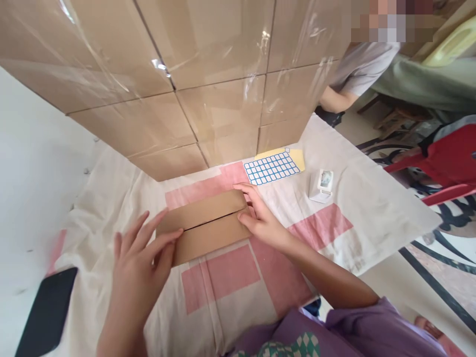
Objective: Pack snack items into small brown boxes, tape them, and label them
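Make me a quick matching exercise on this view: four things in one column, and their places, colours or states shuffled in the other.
Things
1. Small cardboard box
2. Smartphone
3. Label sheet
4. Carton stack

Places, colours, states
A. Shiny with clear plastic, on the far side of the tablecloth
B. Touched by both the left hand and the right hand
C. Black, at the lower left of the view
D. Marked with a blue-lined grid

Pairs: 1-B, 2-C, 3-D, 4-A
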Motion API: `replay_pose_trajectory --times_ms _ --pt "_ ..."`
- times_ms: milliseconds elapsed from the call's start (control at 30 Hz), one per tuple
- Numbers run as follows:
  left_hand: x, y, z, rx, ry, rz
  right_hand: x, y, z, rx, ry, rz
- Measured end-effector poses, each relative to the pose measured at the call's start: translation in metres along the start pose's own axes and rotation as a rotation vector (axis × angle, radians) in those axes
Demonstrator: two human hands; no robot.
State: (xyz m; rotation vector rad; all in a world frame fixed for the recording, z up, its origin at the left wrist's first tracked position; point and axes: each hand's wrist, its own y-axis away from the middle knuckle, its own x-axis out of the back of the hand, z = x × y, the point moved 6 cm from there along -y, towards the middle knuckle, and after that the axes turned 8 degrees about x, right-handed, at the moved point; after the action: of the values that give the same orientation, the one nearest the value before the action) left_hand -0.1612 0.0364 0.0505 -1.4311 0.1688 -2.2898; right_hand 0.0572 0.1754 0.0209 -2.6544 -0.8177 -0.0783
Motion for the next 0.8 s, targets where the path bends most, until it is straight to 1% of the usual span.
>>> replay_pose_trajectory --times_ms 67,100,133,167,233,300,333,367,400,433,500,600,700,800 --pt "-0.006 0.008 0.032 -0.134 -0.166 0.012 0.009 0.006 0.0 0.01 -0.013 0.067" --pt "-0.011 0.012 0.045 -0.176 -0.21 0.0 0.019 0.012 0.001 0.015 0.0 0.122" --pt "-0.017 0.016 0.054 -0.202 -0.237 -0.006 0.035 0.019 0.002 0.02 0.04 0.197" --pt "-0.021 0.018 0.06 -0.203 -0.262 -0.004 0.057 0.029 0.004 0.018 0.111 0.289" --pt "-0.028 0.02 0.064 -0.175 -0.313 -0.005 0.112 0.052 0.011 -0.017 0.312 0.512" --pt "-0.033 0.02 0.062 -0.172 -0.347 -0.024 0.174 0.078 0.025 -0.151 0.477 0.736" --pt "-0.034 0.019 0.061 -0.183 -0.358 -0.033 0.201 0.089 0.035 -0.243 0.488 0.818" --pt "-0.035 0.019 0.06 -0.2 -0.366 -0.039 0.225 0.097 0.047 -0.349 0.453 0.853" --pt "-0.036 0.018 0.06 -0.216 -0.372 -0.044 0.243 0.102 0.059 -0.447 0.389 0.856" --pt "-0.037 0.017 0.059 -0.224 -0.378 -0.045 0.256 0.104 0.07 -0.538 0.309 0.829" --pt "-0.04 0.015 0.059 -0.221 -0.385 -0.051 0.269 0.102 0.086 -0.67 0.15 0.737" --pt "-0.044 0.011 0.061 -0.199 -0.392 -0.052 0.273 0.093 0.094 -0.781 0.024 0.625" --pt "-0.049 0.007 0.064 -0.174 -0.369 -0.051 0.272 0.087 0.094 -0.841 -0.002 0.538" --pt "-0.052 0.005 0.066 -0.146 -0.331 -0.057 0.269 0.082 0.093 -0.877 0.03 0.454"
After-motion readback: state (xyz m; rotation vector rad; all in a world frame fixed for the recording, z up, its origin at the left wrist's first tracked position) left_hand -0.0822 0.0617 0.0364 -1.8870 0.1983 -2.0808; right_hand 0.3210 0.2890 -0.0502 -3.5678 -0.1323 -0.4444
